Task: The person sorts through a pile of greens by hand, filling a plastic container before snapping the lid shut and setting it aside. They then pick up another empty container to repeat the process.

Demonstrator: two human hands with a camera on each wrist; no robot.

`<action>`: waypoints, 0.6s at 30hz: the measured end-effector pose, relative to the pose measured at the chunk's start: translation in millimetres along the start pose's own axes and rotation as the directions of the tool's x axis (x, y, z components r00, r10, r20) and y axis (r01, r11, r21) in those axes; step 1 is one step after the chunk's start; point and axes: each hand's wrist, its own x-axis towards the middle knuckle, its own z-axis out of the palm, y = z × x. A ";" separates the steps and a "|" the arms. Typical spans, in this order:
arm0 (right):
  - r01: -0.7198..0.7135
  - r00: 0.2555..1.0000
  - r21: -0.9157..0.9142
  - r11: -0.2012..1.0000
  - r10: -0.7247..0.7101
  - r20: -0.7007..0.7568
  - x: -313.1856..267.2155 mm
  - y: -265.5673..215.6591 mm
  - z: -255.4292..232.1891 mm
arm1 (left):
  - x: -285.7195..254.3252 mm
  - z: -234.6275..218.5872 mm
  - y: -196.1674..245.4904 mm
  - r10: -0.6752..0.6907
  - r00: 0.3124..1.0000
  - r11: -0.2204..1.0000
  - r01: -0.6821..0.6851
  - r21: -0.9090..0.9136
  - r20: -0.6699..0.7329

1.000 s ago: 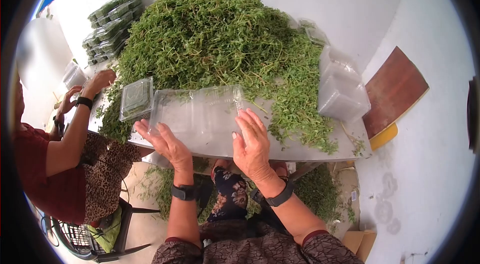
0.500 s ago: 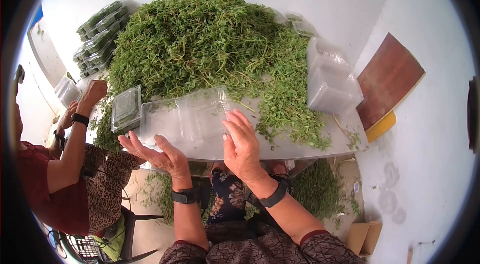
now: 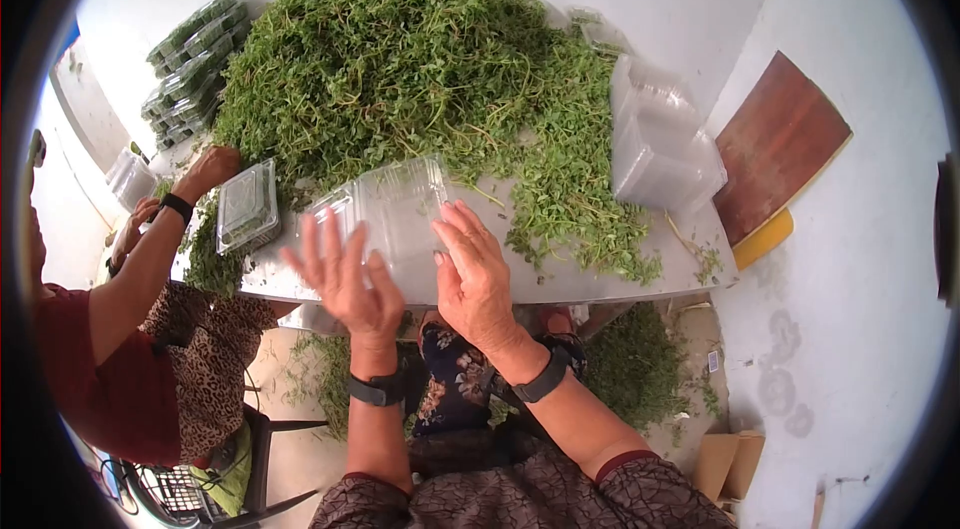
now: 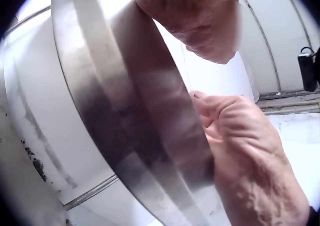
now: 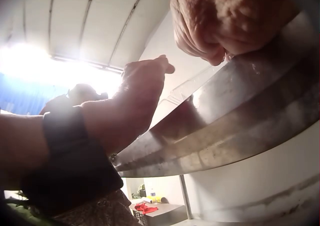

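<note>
In the head view an empty clear plastic container [image 3: 400, 199] lies unfolded on the metal table, in front of a large heap of green leafy stems [image 3: 380, 79]. The left hand [image 3: 352, 281] is raised at its near left side, fingers spread and blurred, holding nothing. By its near right corner is the right hand [image 3: 475, 279], fingers fairly straight and thumb apart; whether it touches the plastic cannot be told. To the left lies a closed container filled with greens [image 3: 247, 206]. Both wrist views show the hands beside the table's metal edge [image 4: 145, 105].
Nested empty containers [image 3: 660, 144] stand at the right, and filled ones [image 3: 190, 74] are stacked at the back left. Another person's hand [image 3: 212, 169] reaches beside the heap at the left. A reddish-brown board [image 3: 785, 144] leans on the wall. More greens [image 3: 635, 369] lie below the table.
The left hand has swung from palm-up at the left to upright and nearer the right hand. The neighbour's hand has moved right, towards the filled container. The head view has shifted slightly.
</note>
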 end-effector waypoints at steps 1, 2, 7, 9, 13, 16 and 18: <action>0.001 1.000 -0.002 1.000 -0.001 0.001 -0.2 0.1 -0.4 | -1.4 4.8 2.8 0.013 0.999 0.999 -0.012 -0.036 0.030; 0.003 1.000 -0.006 1.000 -0.003 -0.002 1.0 0.6 -0.7 | -2.3 6.6 2.2 0.009 1.000 0.999 -0.009 -0.037 0.024; -0.009 1.000 0.001 1.000 0.009 -0.017 0.2 -0.7 -0.7 | -0.8 6.7 2.4 0.051 0.986 0.994 -0.035 -0.100 0.159; -0.006 1.000 0.008 1.000 0.006 -0.031 0.0 2.0 -2.5 | -1.3 6.8 2.6 0.086 0.983 0.993 -0.072 -0.094 0.161; -0.022 0.999 -0.113 0.993 0.018 -0.031 2.9 7.6 -19.9 | -3.0 7.6 1.7 0.064 0.987 0.994 -0.050 -0.100 0.144; -0.038 0.999 -0.298 0.954 0.025 -0.046 11.6 16.7 -54.5 | -4.0 9.0 2.2 0.040 0.990 0.992 -0.022 -0.128 0.137; -0.064 0.992 -0.593 0.803 0.117 0.051 21.1 17.2 -78.5 | -4.6 10.1 2.3 0.034 0.990 0.991 -0.016 -0.130 0.137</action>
